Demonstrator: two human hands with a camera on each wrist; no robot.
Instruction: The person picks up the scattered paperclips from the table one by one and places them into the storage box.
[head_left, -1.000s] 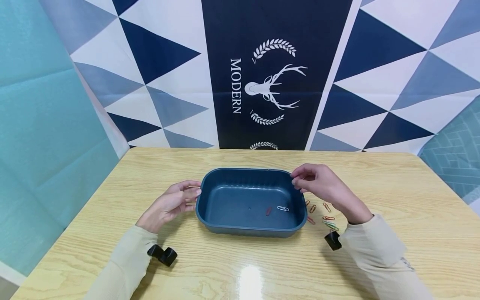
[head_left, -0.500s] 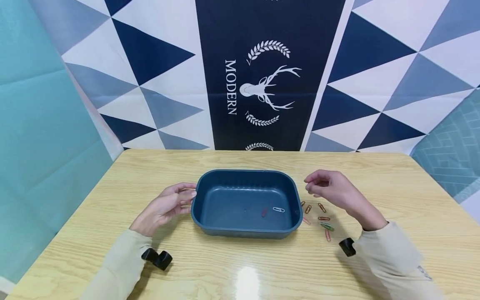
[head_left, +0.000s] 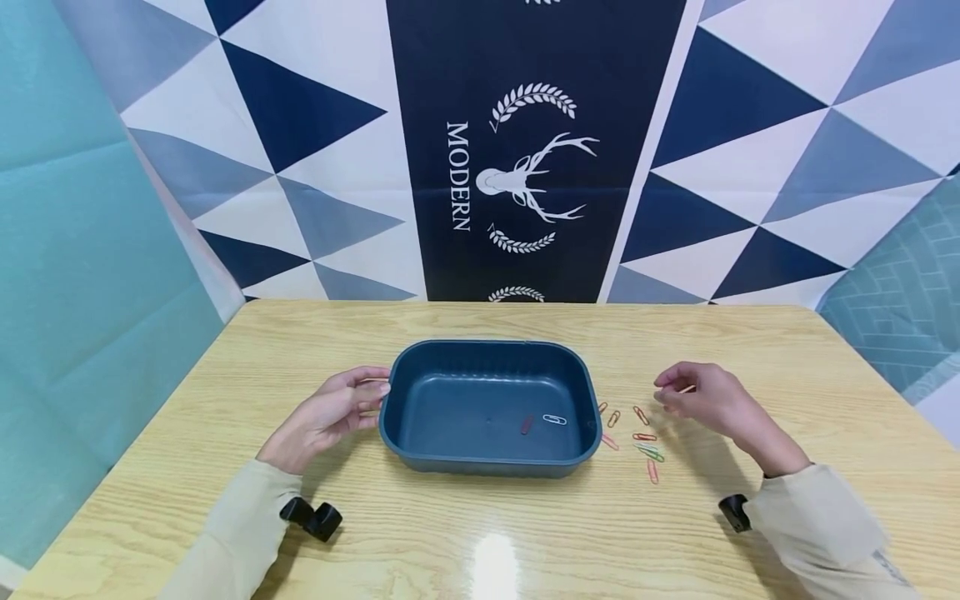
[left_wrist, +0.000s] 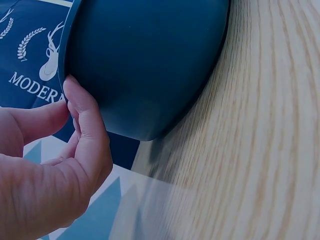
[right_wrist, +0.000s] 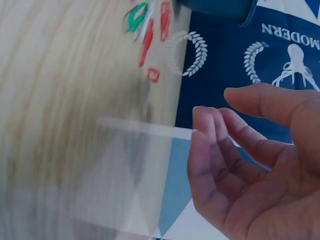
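A dark blue plastic tray stands on the wooden table. Inside it lie a white paperclip and a red paperclip; a small dark mark shows at its inner right wall. My left hand touches the tray's left rim from outside with thumb and fingertips, none of them reaching inside. Bent but apart, the fingers of my right hand hover above the table, right of the tray, with nothing between them. Several loose paperclips in red, green and other colours lie between that hand and the tray.
The wooden table reaches back to a wall cloth with triangles and a deer print. A teal cloth hangs at the left. Each wrist bears a black camera mount.
My right hand has moved from above the tray's right rim out to the right, uncovering a pinkish-red paperclip on the table. The left hand has stayed at the left rim.
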